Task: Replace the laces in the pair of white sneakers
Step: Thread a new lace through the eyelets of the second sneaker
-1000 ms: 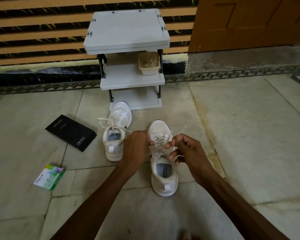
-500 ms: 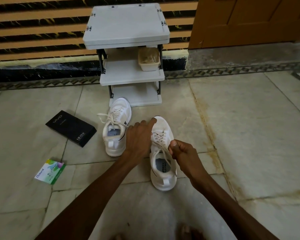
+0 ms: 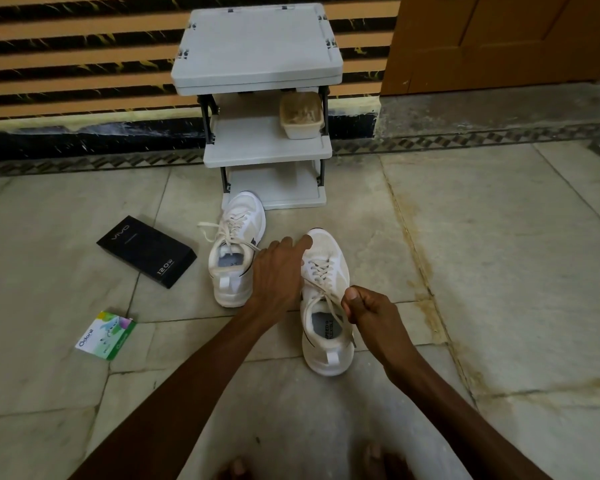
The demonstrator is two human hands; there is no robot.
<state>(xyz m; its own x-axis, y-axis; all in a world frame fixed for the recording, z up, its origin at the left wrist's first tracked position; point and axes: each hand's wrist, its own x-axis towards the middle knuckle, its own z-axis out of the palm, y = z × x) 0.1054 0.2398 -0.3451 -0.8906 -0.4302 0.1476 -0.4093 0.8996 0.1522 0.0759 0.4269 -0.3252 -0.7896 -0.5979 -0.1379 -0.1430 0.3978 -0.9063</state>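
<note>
Centre of frame: the left hand (image 3: 275, 276), fingers nearly straight, is resting on the toe of the near white mesh sneaker (image 3: 327, 248) and gripping nothing. The right hand (image 3: 368, 312) is pinching that shoe's flat cream lace (image 3: 321, 270) between thumb and curled fingers. The second sneaker (image 3: 239, 234), its laces loose, is lying just left. Both are sitting on glossy stone floor tiles (image 3: 499, 271) before a grey plastic rack (image 3: 257, 53).

the left hand (image 3: 278, 275), right hand (image 3: 368, 310) and both forearms (image 3: 194, 382) are bare, as are the toes (image 3: 374, 459) below.
</note>
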